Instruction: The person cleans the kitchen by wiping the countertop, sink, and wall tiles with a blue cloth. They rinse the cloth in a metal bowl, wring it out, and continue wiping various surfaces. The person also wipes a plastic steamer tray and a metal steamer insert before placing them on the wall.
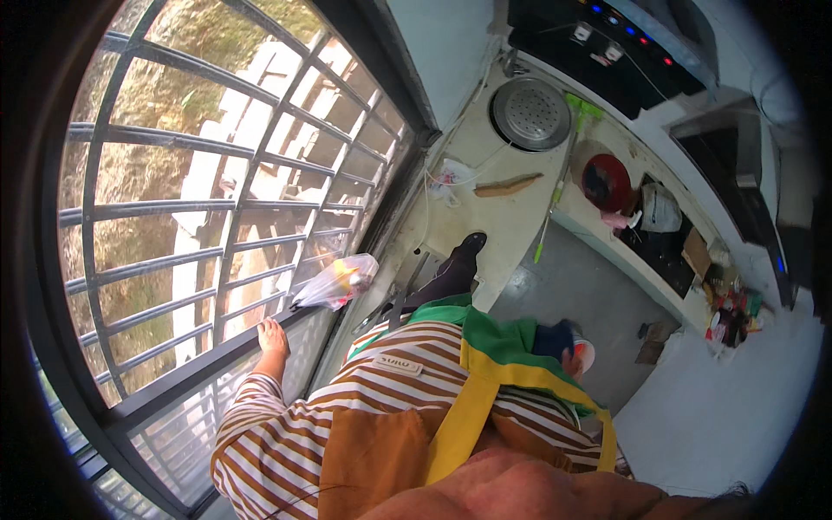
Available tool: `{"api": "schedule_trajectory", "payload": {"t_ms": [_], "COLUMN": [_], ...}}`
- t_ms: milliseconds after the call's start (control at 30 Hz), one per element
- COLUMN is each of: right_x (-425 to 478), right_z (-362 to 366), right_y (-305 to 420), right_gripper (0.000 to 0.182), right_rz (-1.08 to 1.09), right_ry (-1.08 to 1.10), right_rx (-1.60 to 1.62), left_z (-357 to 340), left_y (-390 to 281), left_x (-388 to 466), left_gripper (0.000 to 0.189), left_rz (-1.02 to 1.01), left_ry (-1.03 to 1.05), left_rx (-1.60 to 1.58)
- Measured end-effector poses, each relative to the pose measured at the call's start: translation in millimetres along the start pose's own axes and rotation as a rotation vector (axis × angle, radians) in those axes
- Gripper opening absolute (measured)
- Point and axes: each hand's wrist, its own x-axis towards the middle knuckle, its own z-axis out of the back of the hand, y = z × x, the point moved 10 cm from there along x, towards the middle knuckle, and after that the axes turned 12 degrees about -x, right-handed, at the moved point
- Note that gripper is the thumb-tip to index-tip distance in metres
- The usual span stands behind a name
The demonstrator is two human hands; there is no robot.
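My left hand lies over the dark horizontal rail of the window frame, its fingers bent onto the edge. Beyond it on the same rail is a clear plastic bag with yellow and red things inside. Low on my other side, my right hand is partly hidden and touches or overlaps a white round container with something red in it; its grip is unclear. One foot in a black shoe rests on the pale countertop. A green and yellow apron covers part of my striped top.
A perforated metal steamer lid, a brown elongated item and a crumpled plastic bag lie on the counter. A green-ended pole crosses its edge. Further right are a red round lid and clutter. Metal bars cover the window.
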Motion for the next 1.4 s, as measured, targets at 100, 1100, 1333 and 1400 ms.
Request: {"api": "schedule_trajectory", "payload": {"t_ms": [100,1100,1333,1400], "right_x": [51,80,48,43], "right_z": [45,69,71,59], "right_y": [48,103,90,83], "right_gripper": [0.045,0.042,0.033,0.033], "right_rz": [0.083,0.051,-0.043,-0.091], "right_ry": [-0.096,0.135,-0.076,-0.065], "right_rx": [-0.026,0.157,0.248,0.279], "left_z": [-18,-59,127,170], "left_y": [-1,-39,-131,-125], "left_x": [7,51,110,121], "left_gripper": [0.056,0.037,0.037,0.037], "left_rz": [0.054,-0.026,-0.432,-0.465], "left_ry": [0.176,0.089,-0.025,-0.063], "left_rx": [-0.082,-0.513,-0.687,-0.668]}}
